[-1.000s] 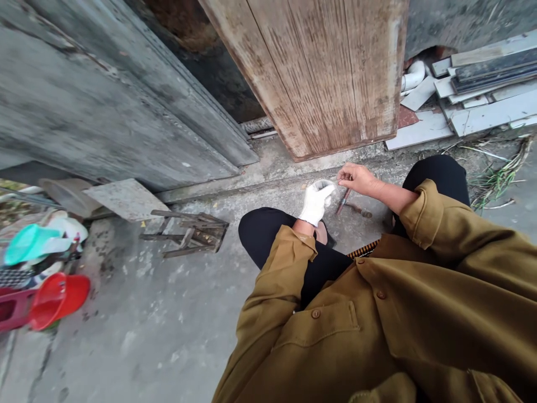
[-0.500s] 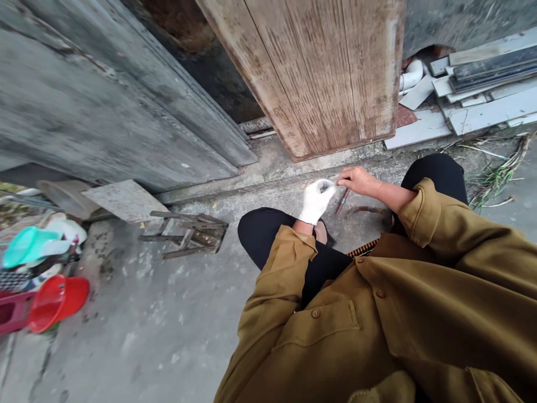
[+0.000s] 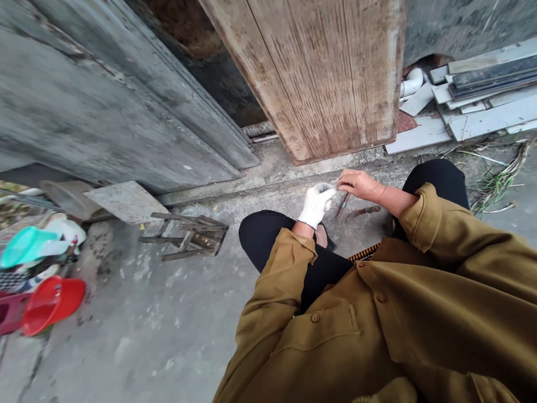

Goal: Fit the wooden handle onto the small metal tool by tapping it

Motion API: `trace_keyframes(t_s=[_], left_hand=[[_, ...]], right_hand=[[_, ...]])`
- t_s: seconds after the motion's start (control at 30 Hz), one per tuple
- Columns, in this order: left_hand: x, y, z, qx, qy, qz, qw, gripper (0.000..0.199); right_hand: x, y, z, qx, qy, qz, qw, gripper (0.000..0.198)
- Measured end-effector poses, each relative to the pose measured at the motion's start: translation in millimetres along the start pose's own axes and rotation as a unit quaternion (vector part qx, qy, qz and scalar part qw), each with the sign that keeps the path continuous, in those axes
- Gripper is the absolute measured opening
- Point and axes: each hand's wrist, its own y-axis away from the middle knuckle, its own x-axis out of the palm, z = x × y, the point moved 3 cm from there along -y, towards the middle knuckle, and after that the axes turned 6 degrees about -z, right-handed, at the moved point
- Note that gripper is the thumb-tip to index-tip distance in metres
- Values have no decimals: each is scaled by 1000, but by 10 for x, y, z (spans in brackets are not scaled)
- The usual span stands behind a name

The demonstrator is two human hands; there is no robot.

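My left hand wears a white knitted glove and has its fingers curled, thumb and fingertips brought together. Just to its right, my bare right hand pinches its thumb and fingers close to the gloved fingertips. Anything between the two hands is too small to make out. Below them on the concrete lies a thin reddish tool, partly under the right hand. Beside it is a curved tool with a brown handle, resting between my knees.
A plank door leans ahead of me over a concrete sill. Stacked boards lie at the right. To the left are an overturned wooden stool, a flat slab, a red bucket and a turquoise basin.
The gloved fingers have shifted slightly, and the right hand has bent a little more at the fingers. More of the curved tool's handle now shows. The camera view has moved slightly.
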Motion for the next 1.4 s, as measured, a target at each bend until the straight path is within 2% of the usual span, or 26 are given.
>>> trace_keyframes(t_s=[0.1,0.23,0.37,0.53,0.63,0.7,0.73,0.8,0.87,0.9,0.93,0.97,1.07,1.13,1.17,1.27,1.4], left_hand=[[4,7,-10,1,3,-1,1000,24],[7,5,2,-3,8,-3,1000,25],[9,-7,17,15,-22,-3,1000,22],[-26,-61,-5,110,-134,-37,984,13],[-44,-52,-50,182,-223,-65,955,9],[-39,-5,-88,226,-262,-66,936,9],[-30,27,-108,247,-277,-59,926,9],[7,94,-135,282,-304,-24,910,10],[40,132,-138,292,-315,2,903,10],[47,132,-130,284,-307,-2,908,9],[45,118,-115,267,-288,-16,920,8],[34,94,-94,239,-256,-38,936,8],[3,7,0,123,-119,-83,982,13],[4,-25,40,67,-42,-77,994,19],[8,-30,45,53,-18,-70,996,21],[21,-22,36,36,7,-57,998,25],[35,-14,26,43,-12,-47,998,23]], right_hand=[[0,9,-15,-31,63,-17,997,14],[1,19,-12,-71,112,9,991,18],[-16,29,2,-61,114,15,992,19],[-25,4,50,-7,40,-8,999,18],[-17,-20,21,105,-50,-33,993,14],[10,-9,-46,231,-140,-19,963,17],[30,10,-82,301,-190,0,935,18],[74,66,-132,417,-281,63,862,21],[102,110,-144,472,-337,125,805,22],[104,114,-145,474,-350,135,797,22],[98,105,-149,463,-351,123,804,20],[85,85,-153,441,-340,91,825,17],[35,12,-138,321,-233,-24,918,12],[31,-11,-97,221,-123,-40,967,13],[37,-11,-77,177,-72,-35,981,13],[51,16,-52,98,23,-17,995,10],[46,21,-57,74,41,-20,996,6]])
